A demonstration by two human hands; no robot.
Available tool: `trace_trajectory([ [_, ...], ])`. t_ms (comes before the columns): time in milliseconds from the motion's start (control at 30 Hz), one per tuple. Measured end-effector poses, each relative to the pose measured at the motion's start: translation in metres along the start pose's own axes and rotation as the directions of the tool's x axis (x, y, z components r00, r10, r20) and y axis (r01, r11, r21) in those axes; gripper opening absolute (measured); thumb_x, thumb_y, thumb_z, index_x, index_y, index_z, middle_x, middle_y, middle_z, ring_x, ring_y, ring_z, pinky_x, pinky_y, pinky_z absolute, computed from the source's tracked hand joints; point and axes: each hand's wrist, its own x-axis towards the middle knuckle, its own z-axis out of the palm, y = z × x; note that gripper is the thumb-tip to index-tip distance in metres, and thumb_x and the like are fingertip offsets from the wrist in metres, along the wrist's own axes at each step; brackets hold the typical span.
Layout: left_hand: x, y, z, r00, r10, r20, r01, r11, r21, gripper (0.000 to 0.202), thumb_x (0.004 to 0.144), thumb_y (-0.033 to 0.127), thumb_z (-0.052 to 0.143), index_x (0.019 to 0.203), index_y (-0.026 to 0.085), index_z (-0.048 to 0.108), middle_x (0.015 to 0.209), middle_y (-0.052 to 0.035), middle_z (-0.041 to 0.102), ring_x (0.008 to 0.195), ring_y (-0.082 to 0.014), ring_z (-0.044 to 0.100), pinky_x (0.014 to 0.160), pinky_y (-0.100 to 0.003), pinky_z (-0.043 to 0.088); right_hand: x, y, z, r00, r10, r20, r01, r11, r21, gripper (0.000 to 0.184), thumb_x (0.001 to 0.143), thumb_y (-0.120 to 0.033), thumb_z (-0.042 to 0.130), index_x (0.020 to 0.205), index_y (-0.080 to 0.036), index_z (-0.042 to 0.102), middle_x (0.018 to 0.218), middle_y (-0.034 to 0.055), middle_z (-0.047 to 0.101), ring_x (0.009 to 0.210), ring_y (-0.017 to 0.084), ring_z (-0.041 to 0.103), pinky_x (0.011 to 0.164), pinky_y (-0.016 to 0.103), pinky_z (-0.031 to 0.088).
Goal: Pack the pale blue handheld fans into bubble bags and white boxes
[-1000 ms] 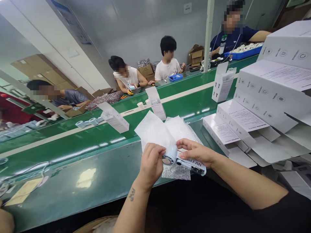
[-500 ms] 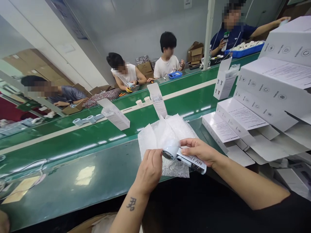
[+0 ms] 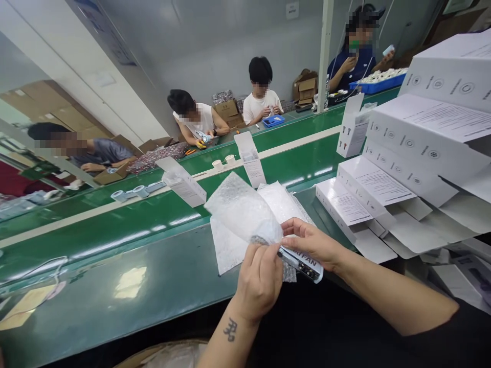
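Note:
A light-blue handheld fan, with "FAN" printed on its handle, lies tilted between my hands. Its round head is inside the mouth of a white bubble-wrap bag, showing dimly through the plastic. My left hand is closed on the bag's edge beside the fan head. With thumb and fingers, my right hand grips the fan near the top of the handle. More bubble-wrap bags lie beneath and behind on the bench.
Open white boxes are stacked at the right. Across the green conveyor belt stand several open boxes, including one box left of centre. Blue fans lie farther left. Several co-workers sit opposite, near a blue tray of parts.
The bubble-wrap bag has come over the fan's head, its far end now raised to the left. My left hand has moved right, toward the handle. My right hand still holds the fan.

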Motion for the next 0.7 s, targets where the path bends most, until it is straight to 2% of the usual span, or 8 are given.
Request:
trace_trajectory([
  [133,0.016,-0.001,0.0,0.997,-0.057,-0.052,0.058,0.998,0.02,0.028,0.083,0.002,0.054,0.11,0.012,0.051,0.079,-0.0067,0.058,0.069,-0.0174,0.054,0.062,-0.032,0.049,0.005,-0.017,0.007,1.0,-0.01,0.014,0.013,0.978,-0.207,0.057,0.069,-0.035,0.08,0.115,-0.023,0.048,0.12,0.0064,0.057,0.075,0.012,0.062,0.063,0.025,0.051],
  [233,0.02,-0.002,0.0,1.0,-0.02,-0.021,0.022,0.997,0.076,0.03,0.083,0.001,0.052,0.112,0.011,0.052,0.078,-0.007,0.058,0.067,-0.018,0.052,0.061,-0.033,0.047,0.015,-0.031,0.014,0.999,0.022,0.027,-0.017,0.986,-0.163,0.082,0.059,-0.03,0.086,0.128,-0.022,0.042,0.119,0.0086,0.057,0.08,0.015,0.064,0.067,0.027,0.052],
  [333,0.02,-0.008,-0.004,1.0,-0.009,-0.013,0.01,1.0,0.028,0.034,0.084,0.001,0.052,0.116,0.011,0.05,0.083,-0.0076,0.059,0.072,-0.0178,0.054,0.065,-0.032,0.048,0.022,-0.035,0.025,0.995,0.021,0.096,-0.019,0.999,-0.028,0.07,0.059,-0.032,0.084,0.119,-0.015,0.051,0.102,0.0073,0.062,0.076,0.014,0.063,0.067,0.026,0.051],
  [400,0.02,-0.016,-0.009,0.99,-0.109,-0.093,0.111,0.994,0.022,0.033,0.085,0.003,0.052,0.117,0.012,0.049,0.086,-0.0081,0.059,0.074,-0.0174,0.054,0.066,-0.031,0.048,0.026,-0.03,0.033,0.997,-0.016,0.08,0.022,0.997,-0.068,0.055,0.061,-0.032,0.083,0.106,-0.016,0.054,0.093,0.0036,0.063,0.069,0.012,0.061,0.061,0.024,0.049],
  [467,0.021,-0.025,-0.016,0.984,-0.115,-0.135,0.125,0.99,0.066,0.032,0.086,0.004,0.052,0.116,0.012,0.049,0.086,-0.0078,0.059,0.074,-0.0175,0.052,0.066,-0.031,0.047,0.029,-0.026,0.04,0.999,-0.036,0.039,0.042,0.983,-0.181,0.048,0.06,-0.029,0.085,0.093,-0.018,0.052,0.083,-0.0013,0.061,0.061,0.009,0.058,0.054,0.021,0.046],
  [567,0.023,-0.033,-0.028,0.999,-0.009,-0.042,0.013,0.994,0.105,0.031,0.086,0.003,0.049,0.115,0.012,0.048,0.08,-0.0063,0.056,0.071,-0.0182,0.049,0.065,-0.032,0.046,0.036,-0.027,0.046,0.995,0.069,0.077,-0.053,0.98,-0.193,0.052,0.057,-0.027,0.087,0.088,-0.019,0.046,0.07,-0.0055,0.057,0.055,0.009,0.057,0.05,0.02,0.044],
  [633,0.025,-0.032,-0.035,0.996,0.038,0.075,-0.043,0.997,0.067,0.032,0.086,0.002,0.045,0.116,0.012,0.047,0.081,-0.0067,0.056,0.073,-0.019,0.048,0.066,-0.032,0.047,0.041,-0.032,0.048,0.978,0.153,0.141,-0.139,0.985,-0.107,0.059,0.056,-0.023,0.086,0.1,-0.021,0.045,0.07,-0.0043,0.06,0.056,0.012,0.059,0.052,0.022,0.046],
  [700,0.025,-0.03,-0.04,0.983,0.096,0.157,-0.099,0.995,0.014,0.033,0.085,0.001,0.042,0.116,0.013,0.047,0.082,-0.007,0.056,0.075,-0.0193,0.048,0.067,-0.033,0.047,0.046,-0.035,0.051,0.97,0.162,0.181,-0.162,0.987,-0.016,0.067,0.057,-0.017,0.082,0.113,-0.021,0.044,0.071,-0.0027,0.063,0.056,0.013,0.06,0.053,0.022,0.047],
])
